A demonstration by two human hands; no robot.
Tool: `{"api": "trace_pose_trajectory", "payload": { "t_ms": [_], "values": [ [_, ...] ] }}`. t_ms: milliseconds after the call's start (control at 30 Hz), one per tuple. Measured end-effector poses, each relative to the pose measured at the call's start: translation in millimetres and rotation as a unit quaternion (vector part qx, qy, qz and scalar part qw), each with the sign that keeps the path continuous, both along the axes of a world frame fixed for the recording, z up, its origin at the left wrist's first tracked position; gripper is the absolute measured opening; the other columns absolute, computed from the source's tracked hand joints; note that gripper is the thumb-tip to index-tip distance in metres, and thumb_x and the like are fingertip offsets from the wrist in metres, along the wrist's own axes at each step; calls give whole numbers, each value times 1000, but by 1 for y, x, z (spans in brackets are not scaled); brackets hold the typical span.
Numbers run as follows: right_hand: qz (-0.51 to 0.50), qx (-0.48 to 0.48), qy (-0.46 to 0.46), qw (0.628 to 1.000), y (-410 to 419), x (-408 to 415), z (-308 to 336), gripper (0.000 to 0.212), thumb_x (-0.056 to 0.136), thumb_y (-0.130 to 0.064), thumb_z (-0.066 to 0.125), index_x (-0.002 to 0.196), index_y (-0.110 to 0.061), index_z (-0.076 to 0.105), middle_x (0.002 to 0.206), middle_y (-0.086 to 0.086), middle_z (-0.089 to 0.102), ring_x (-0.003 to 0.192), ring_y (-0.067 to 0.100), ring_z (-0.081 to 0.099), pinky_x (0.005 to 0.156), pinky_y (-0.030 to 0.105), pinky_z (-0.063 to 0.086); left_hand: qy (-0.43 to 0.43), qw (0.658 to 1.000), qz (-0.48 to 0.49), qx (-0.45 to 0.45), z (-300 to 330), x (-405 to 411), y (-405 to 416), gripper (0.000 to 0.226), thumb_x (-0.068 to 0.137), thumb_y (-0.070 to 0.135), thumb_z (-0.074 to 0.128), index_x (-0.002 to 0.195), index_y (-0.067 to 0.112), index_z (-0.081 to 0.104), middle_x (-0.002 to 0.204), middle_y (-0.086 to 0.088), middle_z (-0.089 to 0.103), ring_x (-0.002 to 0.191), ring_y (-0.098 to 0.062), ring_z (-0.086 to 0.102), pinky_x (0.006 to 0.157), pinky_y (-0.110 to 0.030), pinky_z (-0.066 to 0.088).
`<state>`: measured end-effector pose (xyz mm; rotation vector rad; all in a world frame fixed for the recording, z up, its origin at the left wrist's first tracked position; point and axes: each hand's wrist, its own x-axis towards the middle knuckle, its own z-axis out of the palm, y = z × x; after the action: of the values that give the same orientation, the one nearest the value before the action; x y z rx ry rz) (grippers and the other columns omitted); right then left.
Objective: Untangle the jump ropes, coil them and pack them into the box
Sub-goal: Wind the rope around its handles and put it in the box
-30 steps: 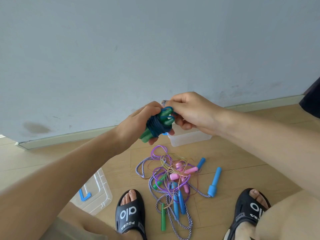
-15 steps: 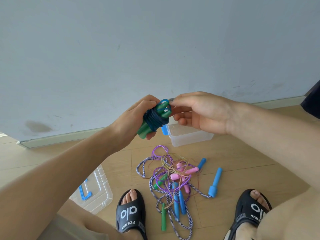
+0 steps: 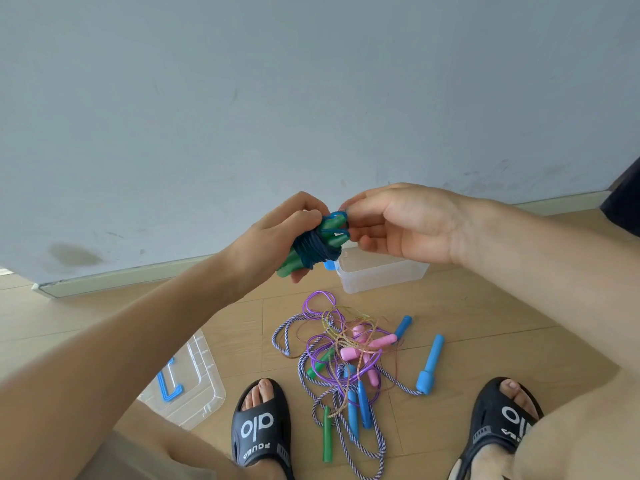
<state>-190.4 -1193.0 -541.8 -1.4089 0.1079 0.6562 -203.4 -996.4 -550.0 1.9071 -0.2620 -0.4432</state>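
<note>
Head view: my left hand [image 3: 277,237] grips the coiled green-handled jump rope [image 3: 313,245] at centre frame, fingers curled round it. My right hand [image 3: 398,223] pinches its blue loop at 3 o'clock. The clear box [image 3: 381,275] sits just below; the tangled ropes [image 3: 346,358] lie on the floor at 6 o'clock.

Tangled ropes [image 3: 346,355] (between both sandals) block the floor before the box [image 3: 381,275].

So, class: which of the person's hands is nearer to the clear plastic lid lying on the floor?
Left. The left hand is held up above the lid; the right hand is farther right, over the box.
</note>
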Motion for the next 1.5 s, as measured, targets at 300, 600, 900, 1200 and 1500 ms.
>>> {"api": "trace_pose_trajectory", "payload": {
  "t_ms": [300,600,900,1200,1500],
  "values": [
    [-58,14,-42,997,1,6,-2,14,89,4,62,92,-9,65,88,10,71,76,18,70,72,24,58,-48,997,-5,68,-3,-2,-6,12,104,25,38,102,19,49,81,-12,65,52,-23,51,56,-31,44],
    [-62,-32,-140,988,4,2,1,16,90,5,61,96,-8,68,82,6,67,79,17,68,78,26,56,-82,989,11,120,1,0,-5,15,101,30,38,96,21,50,79,-14,64,51,-21,51,62,-36,46],
    [-78,-59,-144,985,8,2,-4,17,89,4,62,95,-6,73,90,9,68,86,15,67,72,20,54,-102,986,24,132,1,-4,-5,14,102,31,37,101,25,49,77,-8,64,52,-19,49,63,-35,45],
    [-82,-121,-141,979,7,3,-8,14,88,-5,64,95,-8,76,92,12,73,80,18,66,71,24,53,-102,985,43,132,-1,-2,-5,16,102,33,37,99,24,49,71,0,63,52,-18,50,60,-33,45],
    [-54,-60,-86,993,8,-2,-4,17,91,-1,54,95,-2,71,87,11,72,78,17,68,70,25,57,-95,986,52,126,-3,4,-6,16,99,29,37,94,23,52,60,4,58,50,-20,50,59,-35,46]
  ]
}}
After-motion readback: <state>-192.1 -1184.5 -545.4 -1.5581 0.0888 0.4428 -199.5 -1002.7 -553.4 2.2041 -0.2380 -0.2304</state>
